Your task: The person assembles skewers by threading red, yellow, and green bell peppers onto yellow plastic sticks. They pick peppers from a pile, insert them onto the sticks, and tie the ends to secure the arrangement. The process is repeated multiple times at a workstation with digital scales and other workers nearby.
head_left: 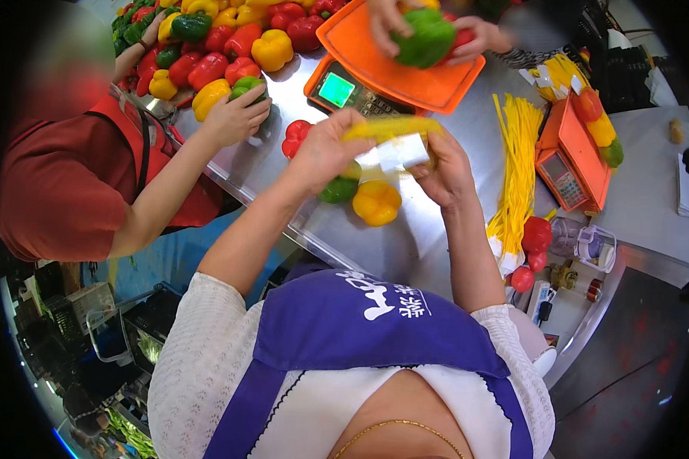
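A yellow mesh bag (pixel 396 128) with a white label is stretched between my hands above the metal table (pixel 429 237). My left hand (pixel 325 149) pinches one end, and my right hand (pixel 448 170) grips the other end beside the label. Just below them on the table sit a yellow bell pepper (pixel 377 203) and a green bell pepper (pixel 338 190), partly hidden by my left hand and the bag. A red bell pepper (pixel 295 138) lies left of my left wrist. No pepper can be made out inside the bag.
An orange scale (pixel 459 80) stands ahead, where another person's hands (pixel 475 38) hold a green pepper. At left, a co-worker's hand (pixel 237 118) touches peppers by a large pile (pixel 222 53). To the right are a bundle of yellow mesh bags (pixel 517 161) and a second orange scale (pixel 563 149).
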The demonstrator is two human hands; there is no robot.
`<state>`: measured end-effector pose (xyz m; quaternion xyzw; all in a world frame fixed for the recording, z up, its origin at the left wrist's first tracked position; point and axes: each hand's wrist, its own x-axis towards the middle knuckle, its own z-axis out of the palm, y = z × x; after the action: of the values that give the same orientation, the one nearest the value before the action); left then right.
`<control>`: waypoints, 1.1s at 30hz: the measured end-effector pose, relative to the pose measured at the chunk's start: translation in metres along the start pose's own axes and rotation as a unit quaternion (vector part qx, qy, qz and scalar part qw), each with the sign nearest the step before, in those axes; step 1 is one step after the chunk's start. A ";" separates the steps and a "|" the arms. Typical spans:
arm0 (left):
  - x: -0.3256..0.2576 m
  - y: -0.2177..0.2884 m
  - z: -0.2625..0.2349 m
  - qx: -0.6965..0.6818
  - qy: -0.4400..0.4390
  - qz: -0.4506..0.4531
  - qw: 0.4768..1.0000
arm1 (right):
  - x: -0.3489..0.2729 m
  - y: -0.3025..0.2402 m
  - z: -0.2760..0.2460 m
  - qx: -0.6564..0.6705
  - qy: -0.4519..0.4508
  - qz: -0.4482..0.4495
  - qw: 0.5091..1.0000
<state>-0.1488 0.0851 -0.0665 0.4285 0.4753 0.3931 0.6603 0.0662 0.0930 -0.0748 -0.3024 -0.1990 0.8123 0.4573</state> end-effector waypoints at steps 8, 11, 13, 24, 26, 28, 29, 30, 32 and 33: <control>-0.008 -0.025 -0.006 0.031 0.099 0.097 0.990 | -0.016 0.010 0.016 -0.146 0.047 0.012 0.988; -0.056 -0.082 0.011 0.058 0.104 0.019 0.993 | -0.042 0.036 -0.010 -0.230 0.146 0.092 0.958; -0.071 -0.119 0.016 0.122 0.126 0.013 0.984 | -0.047 0.066 -0.042 -0.297 0.196 0.088 0.930; -0.070 -0.130 0.048 0.280 0.200 0.138 0.929 | -0.026 0.088 -0.074 -0.505 0.155 -0.038 0.848; -0.067 -0.132 0.051 0.248 0.196 0.105 0.943 | -0.024 0.085 -0.080 -0.488 0.168 -0.012 0.856; -0.067 -0.146 0.055 0.196 0.192 0.082 0.958 | -0.034 0.081 -0.088 -0.492 0.168 0.030 0.854; -0.066 -0.161 0.059 0.160 0.190 0.078 0.965 | -0.042 0.080 -0.090 -0.468 0.174 0.044 0.865; -0.067 -0.168 0.064 0.123 0.185 0.071 0.972 | -0.051 0.080 -0.093 -0.443 0.185 0.060 0.875; -0.068 -0.182 0.067 0.116 0.218 0.056 0.968 | -0.059 0.089 -0.102 -0.365 0.203 0.052 0.907; -0.066 -0.185 0.068 0.113 0.233 0.050 0.965 | -0.061 0.091 -0.098 -0.333 0.209 0.043 0.918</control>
<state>-0.0780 -0.0487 -0.2086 0.4198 0.6354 0.4587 0.4579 0.0995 -0.0007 -0.1834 -0.6084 -0.3452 0.6359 0.3261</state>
